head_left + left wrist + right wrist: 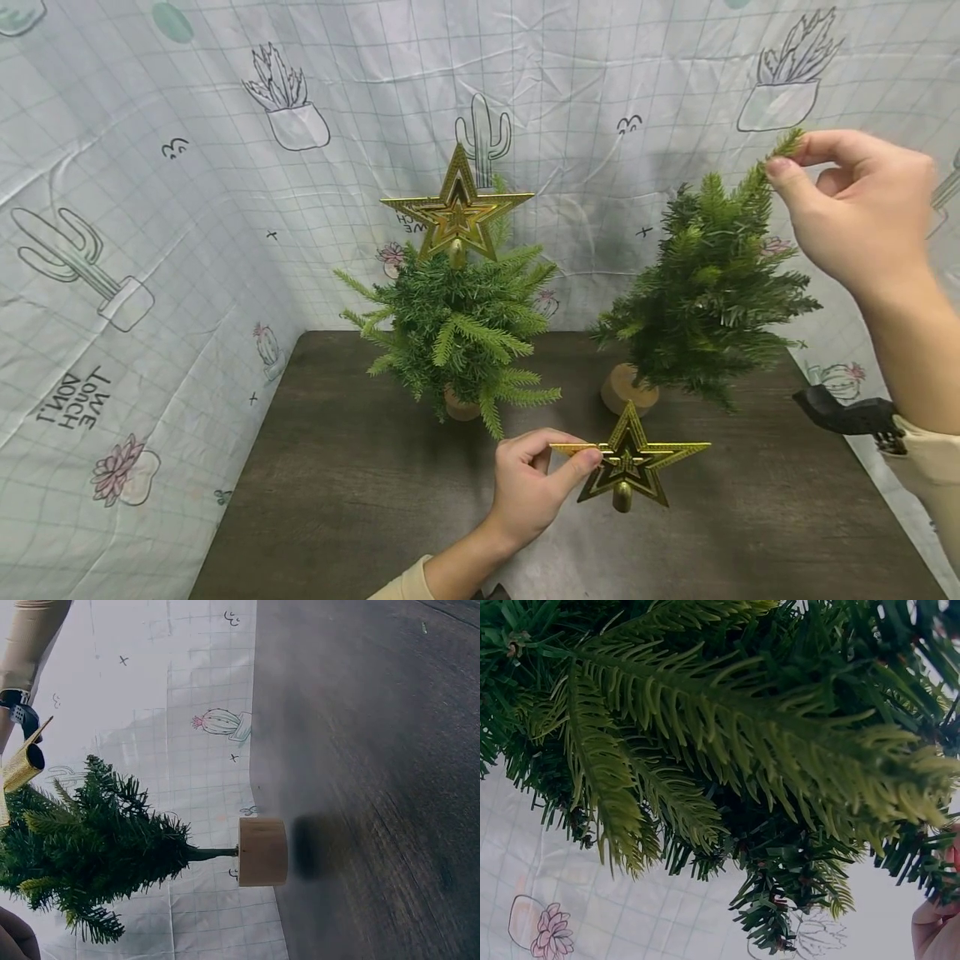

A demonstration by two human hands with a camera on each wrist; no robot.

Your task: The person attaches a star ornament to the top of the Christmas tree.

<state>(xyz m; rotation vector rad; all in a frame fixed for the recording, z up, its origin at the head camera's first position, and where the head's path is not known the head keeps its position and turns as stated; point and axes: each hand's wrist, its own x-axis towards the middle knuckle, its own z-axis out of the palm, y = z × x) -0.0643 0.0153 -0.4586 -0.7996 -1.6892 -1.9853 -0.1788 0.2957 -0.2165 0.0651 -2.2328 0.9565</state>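
In the head view, my left hand (528,483) pinches one point of a gold star tree topper (628,458) between thumb and fingers. The topper is upright, its short socket facing down; part of it shows at the left edge of the left wrist view. My right hand (870,200) pinches the top tip of a small artificial Christmas tree (712,292). This tree leans, its top to the right and its round wooden base (262,852) to the lower left. A dark shadow lies slightly apart from the base. Green branches (727,727) fill the right wrist view.
Left of the held tree, a second small Christmas tree (457,325) stands on the dark wooden table (360,500) with another gold star (459,208) on top. A white printed cloth (210,183) hangs behind and along the sides.
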